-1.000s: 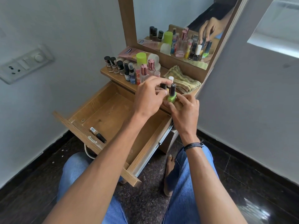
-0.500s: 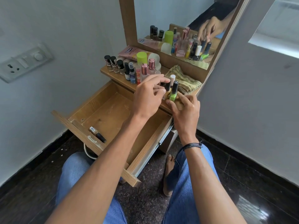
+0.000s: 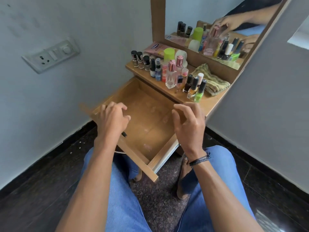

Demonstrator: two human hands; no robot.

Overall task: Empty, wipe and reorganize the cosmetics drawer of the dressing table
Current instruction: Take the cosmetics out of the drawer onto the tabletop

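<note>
Drawer [image 3: 150, 118] pulled out, centre frame; floor bare wood, pale smudges. Left hand [image 3: 112, 121] over drawer's 9 o'clock rim, fingers loosely curled, nothing held. Right hand [image 3: 189, 126] over 3 o'clock rim, fingers loosely bent, thumb apart, nothing held. Dark tip [image 3: 124, 134] shows under left hand, near front wall; identity unclear. Bottles [image 3: 170, 76] clustered on tabletop [image 3: 210, 101], 1 o'clock of drawer; green polish [image 3: 199, 94] nearest right hand. Cloth [image 3: 214, 82] at 2 o'clock, beside bottles.
</note>
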